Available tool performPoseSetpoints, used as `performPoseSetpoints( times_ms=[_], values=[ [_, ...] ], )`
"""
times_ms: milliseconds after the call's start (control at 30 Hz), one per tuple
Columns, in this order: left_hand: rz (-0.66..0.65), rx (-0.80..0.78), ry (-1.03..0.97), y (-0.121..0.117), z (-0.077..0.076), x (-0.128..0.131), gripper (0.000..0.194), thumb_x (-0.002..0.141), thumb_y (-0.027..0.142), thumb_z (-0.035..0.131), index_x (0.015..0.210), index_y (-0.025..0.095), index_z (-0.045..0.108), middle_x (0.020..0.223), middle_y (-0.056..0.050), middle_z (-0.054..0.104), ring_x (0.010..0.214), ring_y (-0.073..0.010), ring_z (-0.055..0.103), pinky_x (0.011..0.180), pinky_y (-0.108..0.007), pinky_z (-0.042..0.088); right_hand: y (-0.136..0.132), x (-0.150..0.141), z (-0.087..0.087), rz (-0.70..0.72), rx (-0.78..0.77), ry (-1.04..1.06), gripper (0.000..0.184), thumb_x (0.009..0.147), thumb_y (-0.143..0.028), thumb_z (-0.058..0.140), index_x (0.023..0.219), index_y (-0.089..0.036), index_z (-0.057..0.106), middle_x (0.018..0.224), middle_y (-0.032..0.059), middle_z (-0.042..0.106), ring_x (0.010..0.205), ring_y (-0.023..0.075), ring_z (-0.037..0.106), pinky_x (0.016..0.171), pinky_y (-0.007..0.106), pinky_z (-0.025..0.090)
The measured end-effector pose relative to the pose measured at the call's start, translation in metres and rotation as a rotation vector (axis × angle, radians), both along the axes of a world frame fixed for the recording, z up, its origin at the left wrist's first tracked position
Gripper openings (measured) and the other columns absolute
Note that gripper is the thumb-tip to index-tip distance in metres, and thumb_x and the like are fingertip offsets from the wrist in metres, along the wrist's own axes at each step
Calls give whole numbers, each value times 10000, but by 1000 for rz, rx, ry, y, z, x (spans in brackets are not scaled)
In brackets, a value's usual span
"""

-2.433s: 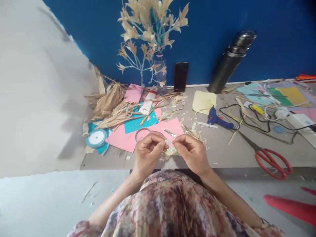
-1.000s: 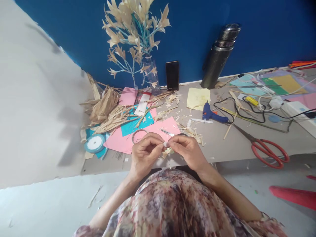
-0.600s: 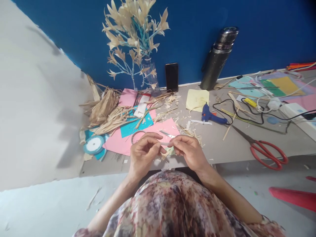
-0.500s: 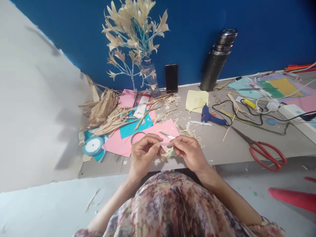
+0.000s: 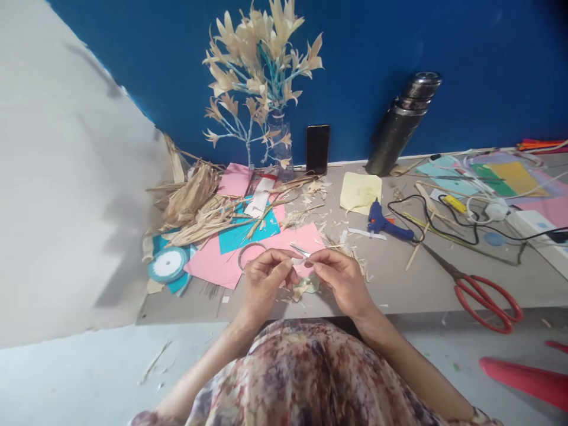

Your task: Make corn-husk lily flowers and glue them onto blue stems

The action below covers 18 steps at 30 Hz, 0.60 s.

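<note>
A small white strip [image 5: 297,261], perhaps paper or tape, spans the gap between my fingertips. My left hand [image 5: 267,280] pinches one end of it with thumb and forefinger. The other end is at the fingertips of my right hand [image 5: 339,276], also closed in a pinch. Just beyond the strip, small scissors [image 5: 300,250] lie on pink paper [image 5: 213,267], partly hidden by my fingers. A ring-shaped roll [image 5: 245,258] rests beside my left hand. Beneath my hands are pale husk scraps and a light green piece [image 5: 313,284].
Dried husks [image 5: 190,198] and a blue ribbon spool [image 5: 167,265] lie at the left. Husk flowers [image 5: 261,71] stand behind, near a phone [image 5: 318,149] and a flask [image 5: 403,124]. Rightward are a blue glue gun [image 5: 386,222], red-handled scissors [image 5: 486,299], cords and a power strip [image 5: 544,239].
My fingertips have come closer together, and less of the white strip shows between them. The view has shifted slightly, so the table things appear lower and mostly further right.
</note>
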<state>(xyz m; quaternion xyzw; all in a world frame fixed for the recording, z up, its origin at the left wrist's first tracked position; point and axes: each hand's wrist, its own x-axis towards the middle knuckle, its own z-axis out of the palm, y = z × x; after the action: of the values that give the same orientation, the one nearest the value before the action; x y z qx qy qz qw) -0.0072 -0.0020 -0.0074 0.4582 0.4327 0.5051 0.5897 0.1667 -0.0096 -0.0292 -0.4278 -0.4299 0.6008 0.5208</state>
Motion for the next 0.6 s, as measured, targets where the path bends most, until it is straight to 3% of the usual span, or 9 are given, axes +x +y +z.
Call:
performPoseSetpoints(
  times_ms=[200,267,433,600],
  values=[
    [19,-21,3,0,-2,-7,157,876,299,719,792,168,694,651,-16,702,528,-111,585,529,-238,460,1,-3,3,65,30,7,261,823,-393,761,988,-193,742,927,58,742,731,151,603,655,263,462],
    [16,-31,3,0,-2,-8,152,873,297,718,798,168,691,629,-10,694,522,-109,580,529,-233,451,1,-5,4,70,35,-16,275,799,-398,787,974,-194,730,919,58,739,758,165,616,680,272,477],
    [22,-47,-3,-1,0,-8,158,868,287,716,778,165,673,574,-5,681,504,-104,571,532,-223,433,3,-8,9,16,28,-116,248,816,-426,770,831,-188,703,769,25,687,683,154,584,623,260,446],
    [44,-92,-3,-1,0,-8,209,858,321,720,740,168,642,570,-19,690,507,-112,588,524,-217,429,4,-7,8,-6,27,-147,306,864,-459,721,744,-178,695,667,8,649,552,107,462,523,240,352]
  ],
)
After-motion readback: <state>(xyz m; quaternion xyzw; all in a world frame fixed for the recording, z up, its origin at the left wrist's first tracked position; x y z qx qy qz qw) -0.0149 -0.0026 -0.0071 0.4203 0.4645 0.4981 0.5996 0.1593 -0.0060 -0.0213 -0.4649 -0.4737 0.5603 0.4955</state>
